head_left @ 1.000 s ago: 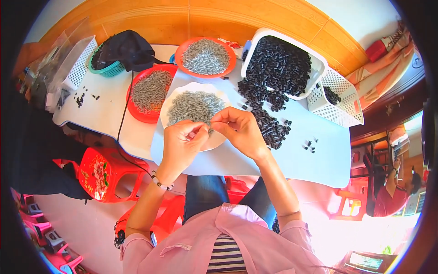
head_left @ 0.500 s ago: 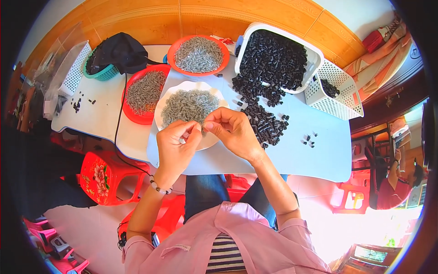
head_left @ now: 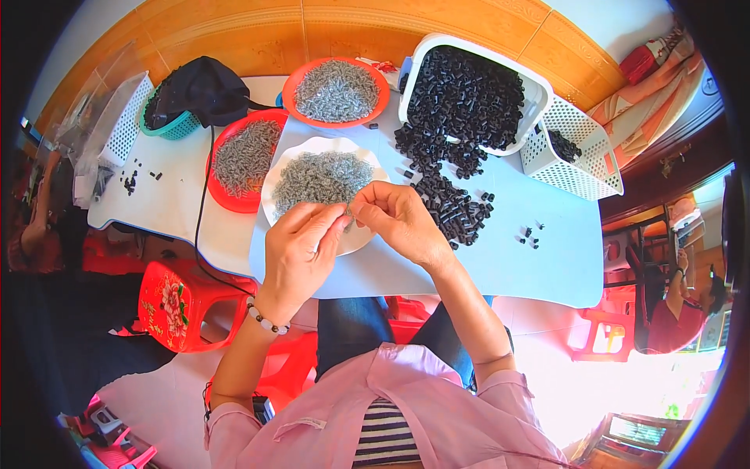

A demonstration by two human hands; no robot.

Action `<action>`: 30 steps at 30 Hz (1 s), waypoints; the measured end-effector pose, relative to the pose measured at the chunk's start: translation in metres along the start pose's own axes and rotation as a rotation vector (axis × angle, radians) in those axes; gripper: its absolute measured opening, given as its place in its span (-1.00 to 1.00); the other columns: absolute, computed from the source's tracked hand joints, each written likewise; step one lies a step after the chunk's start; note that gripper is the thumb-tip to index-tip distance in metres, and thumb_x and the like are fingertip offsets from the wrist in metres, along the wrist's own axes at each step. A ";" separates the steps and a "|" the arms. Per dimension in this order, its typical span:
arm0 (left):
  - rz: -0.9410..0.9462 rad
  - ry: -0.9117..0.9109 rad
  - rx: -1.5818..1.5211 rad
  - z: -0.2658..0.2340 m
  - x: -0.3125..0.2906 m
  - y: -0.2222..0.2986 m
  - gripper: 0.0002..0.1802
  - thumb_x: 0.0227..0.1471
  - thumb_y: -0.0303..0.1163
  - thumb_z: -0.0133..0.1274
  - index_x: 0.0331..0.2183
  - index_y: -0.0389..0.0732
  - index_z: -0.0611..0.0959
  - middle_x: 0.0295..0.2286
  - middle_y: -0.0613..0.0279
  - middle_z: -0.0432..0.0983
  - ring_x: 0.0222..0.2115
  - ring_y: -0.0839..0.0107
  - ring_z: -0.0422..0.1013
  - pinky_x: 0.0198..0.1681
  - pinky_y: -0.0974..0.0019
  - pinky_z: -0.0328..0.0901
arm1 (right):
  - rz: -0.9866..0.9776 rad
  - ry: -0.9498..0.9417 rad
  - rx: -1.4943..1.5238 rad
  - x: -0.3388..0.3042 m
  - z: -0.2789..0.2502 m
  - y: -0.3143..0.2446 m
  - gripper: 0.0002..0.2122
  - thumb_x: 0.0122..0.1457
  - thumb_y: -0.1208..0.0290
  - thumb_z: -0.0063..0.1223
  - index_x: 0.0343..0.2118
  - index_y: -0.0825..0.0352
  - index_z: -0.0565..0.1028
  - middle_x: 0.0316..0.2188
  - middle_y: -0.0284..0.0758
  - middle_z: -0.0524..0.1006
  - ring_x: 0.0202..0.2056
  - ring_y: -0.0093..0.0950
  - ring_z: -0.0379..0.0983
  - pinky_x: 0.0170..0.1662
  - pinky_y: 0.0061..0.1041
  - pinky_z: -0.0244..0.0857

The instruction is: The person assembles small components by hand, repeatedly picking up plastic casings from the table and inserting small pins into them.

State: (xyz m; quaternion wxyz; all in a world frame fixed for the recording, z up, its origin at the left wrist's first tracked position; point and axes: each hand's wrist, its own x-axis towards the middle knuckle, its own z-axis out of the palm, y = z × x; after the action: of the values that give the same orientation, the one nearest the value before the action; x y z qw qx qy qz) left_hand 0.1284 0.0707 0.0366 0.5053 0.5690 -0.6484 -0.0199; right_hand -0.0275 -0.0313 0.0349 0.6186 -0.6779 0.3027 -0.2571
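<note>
My left hand [head_left: 301,248] and my right hand [head_left: 400,222] meet fingertip to fingertip above the near side of a white scalloped plate [head_left: 279,159]. Both are closed in a pinch, and whatever lies between the fingertips is too small to make out. On the plate is a heap of small silvery-grey pieces [head_left: 322,178] that look like springs. Right of my right hand, loose short black cylindrical pieces [head_left: 453,209] spread over the table.
Red plates [head_left: 291,100] of similar grey pieces stand behind and left. A white tub [head_left: 539,125] of black pieces lies tipped at the back, beside a white perforated basket [head_left: 574,168]. A green basket [head_left: 181,125] carries dark cloth. A black cord [head_left: 205,176] crosses the table's left part. Red stools [head_left: 168,305] stand below.
My left hand has turned slightly, its fingers straighter and closer to the right fingertips. My right hand has shifted a little. At the far left, another person's arm has come into view.
</note>
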 end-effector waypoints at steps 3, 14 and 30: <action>0.050 -0.028 0.049 -0.002 0.002 -0.001 -0.76 -0.06 -0.61 0.24 -0.25 -0.30 0.69 -0.41 0.11 0.56 -0.47 0.20 0.51 -0.43 0.25 0.41 | 0.045 -0.039 -0.001 -0.001 -0.001 -0.008 -0.83 0.26 0.41 0.05 -0.33 0.44 0.52 -0.49 -0.47 0.50 -0.43 -0.74 0.33 -0.36 -0.67 0.24; -0.342 -0.029 -0.154 0.002 0.001 -0.010 -0.79 0.03 -0.62 0.18 -0.22 -0.36 0.69 -0.50 0.13 0.58 -0.54 0.46 0.48 -0.45 0.39 0.36 | -0.137 0.095 -0.117 0.000 0.005 0.002 -0.86 0.21 0.46 0.12 -0.31 0.46 0.53 -0.50 -0.35 0.55 -0.49 -0.66 0.36 -0.38 -0.60 0.30; -0.210 -0.004 -0.375 0.005 -0.030 0.016 -0.75 -0.03 -0.57 0.28 -0.22 -0.34 0.70 -0.43 0.14 0.67 -0.44 0.45 0.58 -0.37 0.46 0.40 | -0.495 0.130 -0.390 -0.051 -0.001 -0.025 -0.84 -0.01 0.64 0.21 -0.33 0.34 0.55 -0.44 -0.29 0.56 -0.37 -0.32 0.43 -0.28 -0.40 0.34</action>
State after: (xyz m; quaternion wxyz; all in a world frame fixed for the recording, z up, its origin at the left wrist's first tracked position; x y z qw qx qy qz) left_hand 0.1084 0.0965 0.0244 0.5962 0.5293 -0.5716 -0.1940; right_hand -0.0608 0.0069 0.0614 0.3749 -0.8190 0.2111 -0.3795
